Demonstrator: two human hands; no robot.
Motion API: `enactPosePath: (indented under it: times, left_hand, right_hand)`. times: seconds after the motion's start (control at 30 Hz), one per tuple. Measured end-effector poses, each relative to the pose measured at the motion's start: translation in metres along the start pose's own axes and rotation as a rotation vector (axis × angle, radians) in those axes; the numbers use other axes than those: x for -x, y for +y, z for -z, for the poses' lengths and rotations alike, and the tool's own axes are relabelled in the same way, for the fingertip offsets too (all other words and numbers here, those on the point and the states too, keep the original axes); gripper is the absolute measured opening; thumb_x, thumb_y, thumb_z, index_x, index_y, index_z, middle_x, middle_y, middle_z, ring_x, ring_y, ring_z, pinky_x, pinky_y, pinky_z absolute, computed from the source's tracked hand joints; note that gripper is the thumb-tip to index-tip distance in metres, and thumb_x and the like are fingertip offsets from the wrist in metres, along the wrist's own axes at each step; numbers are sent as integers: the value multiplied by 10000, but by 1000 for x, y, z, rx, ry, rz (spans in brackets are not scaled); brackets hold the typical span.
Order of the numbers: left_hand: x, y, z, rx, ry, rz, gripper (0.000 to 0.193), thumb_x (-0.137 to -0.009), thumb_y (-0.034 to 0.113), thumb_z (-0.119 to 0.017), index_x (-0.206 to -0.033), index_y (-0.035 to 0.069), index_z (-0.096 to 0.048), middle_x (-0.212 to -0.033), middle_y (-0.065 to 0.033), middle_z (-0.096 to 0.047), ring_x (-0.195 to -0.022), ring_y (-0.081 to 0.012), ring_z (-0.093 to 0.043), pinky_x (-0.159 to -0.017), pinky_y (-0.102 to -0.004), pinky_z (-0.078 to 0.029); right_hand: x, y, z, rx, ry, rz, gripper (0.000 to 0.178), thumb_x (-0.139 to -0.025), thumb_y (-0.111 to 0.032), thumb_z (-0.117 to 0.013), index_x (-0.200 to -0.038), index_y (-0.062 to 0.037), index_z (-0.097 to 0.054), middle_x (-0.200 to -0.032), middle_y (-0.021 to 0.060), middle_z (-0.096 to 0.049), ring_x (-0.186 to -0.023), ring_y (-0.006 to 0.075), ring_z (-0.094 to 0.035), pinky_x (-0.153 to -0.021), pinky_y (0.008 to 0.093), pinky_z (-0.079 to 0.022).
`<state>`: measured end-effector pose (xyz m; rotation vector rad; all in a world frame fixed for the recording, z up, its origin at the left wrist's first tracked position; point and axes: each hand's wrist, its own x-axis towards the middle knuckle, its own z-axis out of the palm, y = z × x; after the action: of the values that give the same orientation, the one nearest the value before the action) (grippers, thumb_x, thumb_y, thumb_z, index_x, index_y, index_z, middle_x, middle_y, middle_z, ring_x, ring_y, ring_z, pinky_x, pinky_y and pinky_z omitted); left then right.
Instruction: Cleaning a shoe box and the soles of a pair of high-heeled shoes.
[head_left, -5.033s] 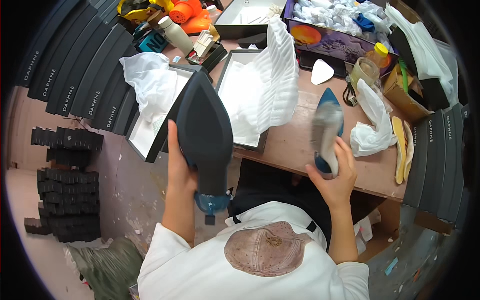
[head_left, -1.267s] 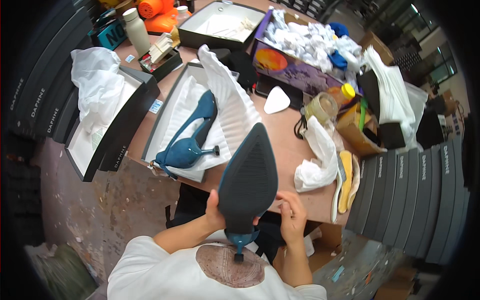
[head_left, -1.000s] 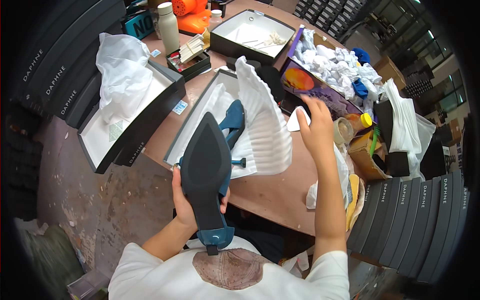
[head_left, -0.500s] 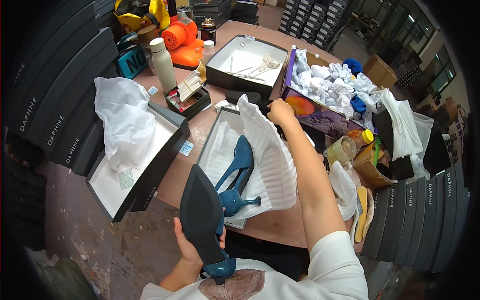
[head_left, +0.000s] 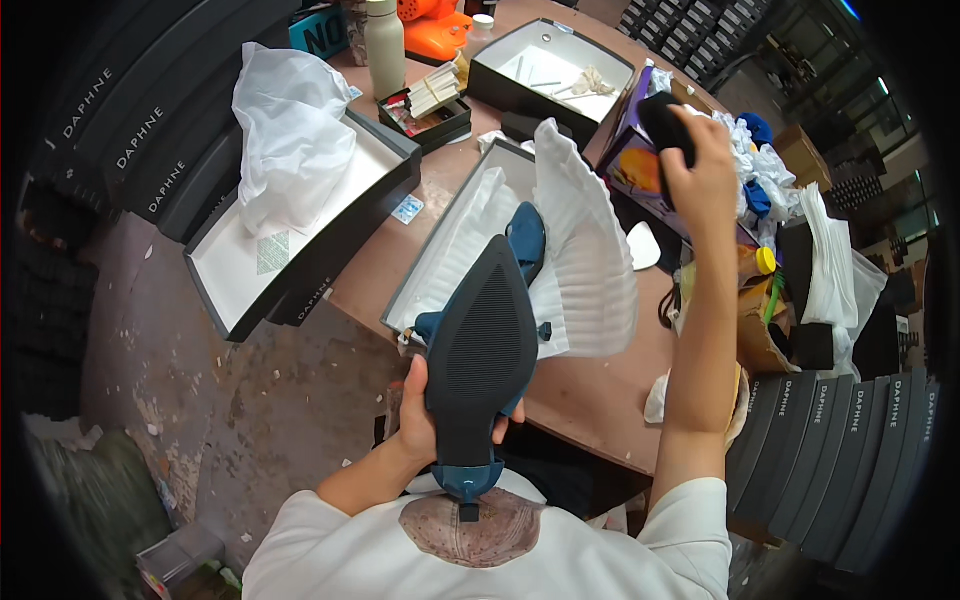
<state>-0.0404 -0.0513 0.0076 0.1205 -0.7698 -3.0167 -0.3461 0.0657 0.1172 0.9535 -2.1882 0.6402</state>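
My left hand (head_left: 415, 420) grips a teal high-heeled shoe (head_left: 482, 345) close to my chest. Its black ribbed sole faces up, the pointed toe is away from me and the heel toward me. In my raised right hand (head_left: 703, 165) is a black oblong block (head_left: 665, 132), perhaps a brush; its underside is hidden. Beyond the held shoe, the other teal shoe (head_left: 527, 240) lies in a shoebox (head_left: 430, 265) lined with white padded wrap (head_left: 590, 260). The held shoe covers part of it.
Left of it, a box lid (head_left: 225, 270) holds white tissue (head_left: 290, 140). Behind stand a small box of sticks (head_left: 440, 125), a pale bottle (head_left: 385, 50) and an open white-lined box (head_left: 560, 75). At right are a carton of crumpled paper (head_left: 625, 125) and stacked dark shoeboxes (head_left: 830, 450).
My right hand has lifted the black block off the table and swung up to the right. The left hand has brought the shoe right, its sole now facing up more squarely.
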Motion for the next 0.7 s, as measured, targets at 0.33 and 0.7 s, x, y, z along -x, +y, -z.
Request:
enactPosePath:
  times: [0.33,0.7]
  left_hand:
    - [-14,-75,-18,-221,-129,473,839,-819,748,-291,-1148,8,-511,-827,-112,-602,-637,-179,-610,-565,-286,-500]
    - [-16,-120,-30,-209,-298,680,800,-846,709,-267,-1145,8,-508,-853,-144,-608,-584,-225,-600,-526,-323,-513]
  right_hand:
    - [189,-83,147,-4,-341,-58,431,-640,-23,-631,-1050,-146,-686,-949,67,-544,-832,214,-529,-684,316,-428]
    - [225,-57,192,-147,-80,-37,389,-641,28,-620,-1001,-101,-696,-887,71,-571,-816,252,-546,-672,307,-422]
